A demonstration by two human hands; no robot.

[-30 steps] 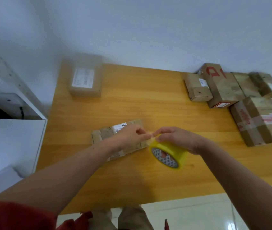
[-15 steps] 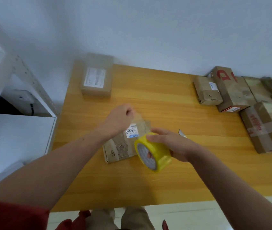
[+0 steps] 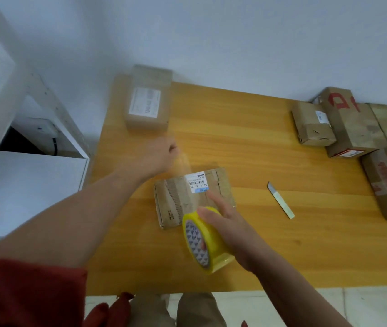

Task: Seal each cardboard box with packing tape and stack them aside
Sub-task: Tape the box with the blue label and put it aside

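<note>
A flat cardboard box [image 3: 176, 201] with a white barcode label lies in the middle of the wooden table [image 3: 246, 156]. My right hand [image 3: 225, 223] grips a yellow roll of packing tape [image 3: 203, 241] at the box's near edge, with a finger stretched onto the box top. A clear strip of tape [image 3: 184, 165] runs from the roll over the box to my left hand [image 3: 158, 154], which pinches its free end beyond the box's far left corner.
One taped box [image 3: 147, 100] with a white label sits at the table's far left corner. Several more cardboard boxes [image 3: 353, 128] crowd the right side. A small blade [image 3: 280, 200] lies right of the flat box. A white shelf unit [image 3: 29, 138] stands left of the table.
My left hand has pulled the tape end away from the roll, up and left past the box. The right hand has drawn the roll back to the box's near edge.
</note>
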